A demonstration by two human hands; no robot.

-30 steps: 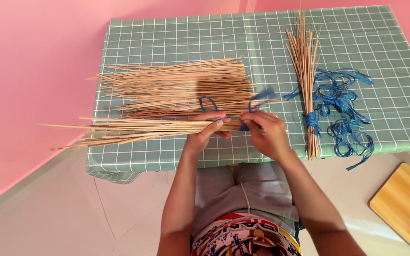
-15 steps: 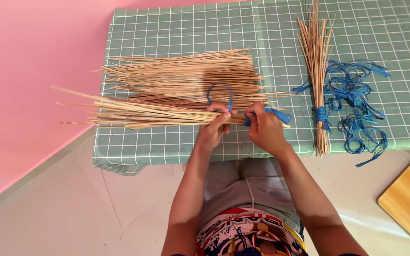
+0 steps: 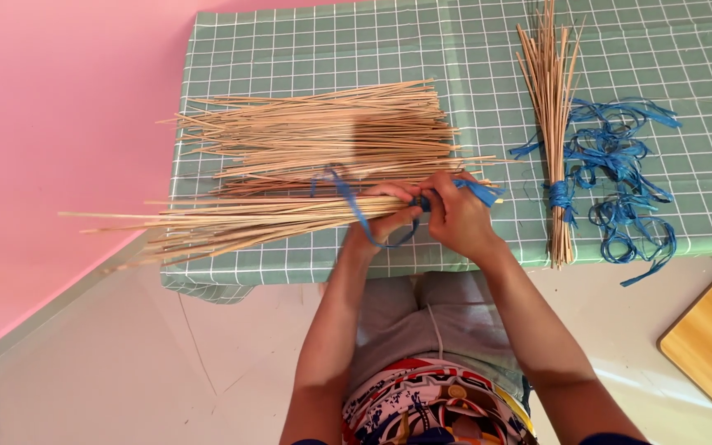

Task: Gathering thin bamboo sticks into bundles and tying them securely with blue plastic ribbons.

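Observation:
A bundle of thin tan sticks (image 3: 232, 218) lies along the table's near edge, its tips pointing left past the table. My left hand (image 3: 385, 216) grips the bundle near its right end, with a blue ribbon (image 3: 352, 202) looping over the fingers. My right hand (image 3: 459, 218) pinches the same ribbon at the bundle's end, and a short blue tail (image 3: 484, 191) sticks out to the right. Both hands touch each other at the tie point.
A loose pile of sticks (image 3: 323, 132) lies behind the held bundle. A tied bundle (image 3: 552, 124) stands lengthwise at the right, beside a heap of blue ribbons (image 3: 624, 177). A green checked cloth (image 3: 306, 49) covers the table. A wooden board (image 3: 710, 346) sits on the floor at the lower right.
The ribbon loop that stood above the bundle has come down and now hangs over my left hand. Both hands stayed at the bundle's right end.

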